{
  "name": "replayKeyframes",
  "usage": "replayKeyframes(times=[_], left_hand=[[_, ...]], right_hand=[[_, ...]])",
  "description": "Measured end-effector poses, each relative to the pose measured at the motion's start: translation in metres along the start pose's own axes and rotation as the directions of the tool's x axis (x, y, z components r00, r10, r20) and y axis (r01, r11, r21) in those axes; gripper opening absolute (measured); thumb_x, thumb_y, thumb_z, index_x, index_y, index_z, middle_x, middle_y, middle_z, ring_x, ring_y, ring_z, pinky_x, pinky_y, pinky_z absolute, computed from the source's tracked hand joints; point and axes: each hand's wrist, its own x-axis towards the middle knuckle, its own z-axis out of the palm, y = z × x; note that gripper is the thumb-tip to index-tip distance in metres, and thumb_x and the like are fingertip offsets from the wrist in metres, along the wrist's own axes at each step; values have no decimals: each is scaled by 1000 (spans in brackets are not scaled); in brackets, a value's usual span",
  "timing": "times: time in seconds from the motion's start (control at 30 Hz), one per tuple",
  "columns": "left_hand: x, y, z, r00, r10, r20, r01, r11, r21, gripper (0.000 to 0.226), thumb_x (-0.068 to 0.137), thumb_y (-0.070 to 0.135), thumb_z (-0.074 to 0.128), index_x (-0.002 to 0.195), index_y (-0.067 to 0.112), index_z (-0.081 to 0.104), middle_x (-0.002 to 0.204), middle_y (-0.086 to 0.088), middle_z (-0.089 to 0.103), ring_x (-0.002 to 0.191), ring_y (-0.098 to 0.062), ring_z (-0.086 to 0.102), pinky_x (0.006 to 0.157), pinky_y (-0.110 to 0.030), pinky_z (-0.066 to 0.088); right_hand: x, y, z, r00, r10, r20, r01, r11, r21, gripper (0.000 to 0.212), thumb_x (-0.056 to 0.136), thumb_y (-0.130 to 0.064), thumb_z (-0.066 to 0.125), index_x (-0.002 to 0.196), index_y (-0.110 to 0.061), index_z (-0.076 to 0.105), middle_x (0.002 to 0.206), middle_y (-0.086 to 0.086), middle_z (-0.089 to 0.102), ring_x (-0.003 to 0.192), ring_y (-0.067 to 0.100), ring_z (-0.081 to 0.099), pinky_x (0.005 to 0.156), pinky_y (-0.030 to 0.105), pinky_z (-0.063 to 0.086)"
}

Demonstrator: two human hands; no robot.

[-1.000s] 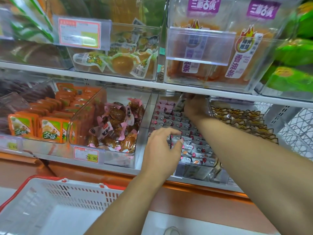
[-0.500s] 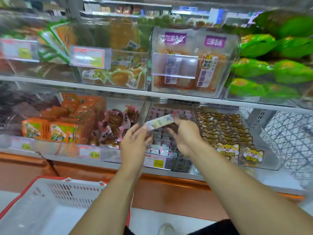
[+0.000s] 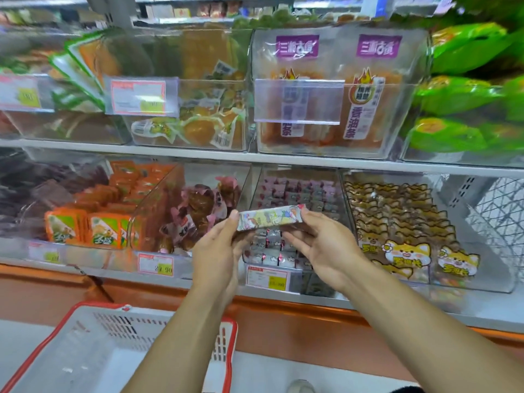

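A long, narrow snack packet (image 3: 269, 217) with a colourful print is held level in front of the lower shelf. My left hand (image 3: 219, 251) pinches its left end between thumb and fingers. My right hand (image 3: 320, 242) holds its right end, fingers curled under it. Behind the packet stands a clear bin (image 3: 295, 194) of small pink and silver packets.
A white shopping basket (image 3: 85, 350) with a red rim sits at the lower left. Clear bins line two shelves: orange packets (image 3: 93, 225), brown wrapped snacks (image 3: 198, 211), cat-print packs (image 3: 405, 251), and green bags (image 3: 459, 89) above right. A wire rack (image 3: 499, 211) stands at the right.
Both hands came out of the pink-packet bin with the long packet and drew it toward me. The view pulled back from the shelf.
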Motion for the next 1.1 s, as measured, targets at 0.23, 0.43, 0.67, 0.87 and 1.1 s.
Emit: replayKeyframes(times=[0.23, 0.43, 0.67, 0.87, 1.1], left_hand=[[8, -12, 15, 976, 146, -160, -105, 965, 241, 21, 97, 19, 66, 83, 4, 69, 77, 11, 77, 71, -17, 76, 57, -22, 56], [-4, -11, 9, 978, 95, -184, -48, 968, 245, 16, 98, 16, 64, 87, 4, 65, 73, 0, 77, 64, -13, 74, 55, -21, 57], [-8, 7, 9, 983, 84, -163, -35, 958, 283, 10, 91, 6, 68, 84, 3, 61, 65, 0, 74, 60, -15, 74, 54, -24, 59], [-5, 12, -5, 992, 8, 126, -39, 970, 242, 8, 95, 15, 67, 97, 11, 74, 94, -14, 75, 79, -23, 73, 67, -28, 60], [-7, 7, -3, 970, -14, 244, -71, 939, 337, 44, 69, 39, 82, 103, 13, 74, 92, -13, 77, 74, -20, 73, 71, -27, 62]], right_hand=[[12, -8, 4, 998, -1, -62, 0, 1000, -14, 17, 101, -1, 53, 115, 4, 61, 111, 22, 71, 99, 26, 71, 75, 33, 63], [-5, -19, -10, 963, -104, 250, 191, 915, -355, 42, 89, -12, 74, 128, -13, 59, 111, 5, 77, 101, 26, 74, 93, 42, 59], [-29, -19, -15, 887, -207, 412, 421, 729, -539, 38, 67, -36, 89, 102, -33, 76, 107, -4, 76, 93, 23, 74, 75, 32, 60], [-15, -15, -11, 939, -203, 279, 313, 843, -437, 16, 85, -20, 80, 99, -12, 75, 92, 5, 78, 82, 22, 75, 72, 27, 61], [-4, -15, -17, 961, -92, 260, 200, 882, -427, 34, 82, -42, 79, 101, -13, 76, 91, 8, 76, 77, 21, 73, 67, 24, 58]])
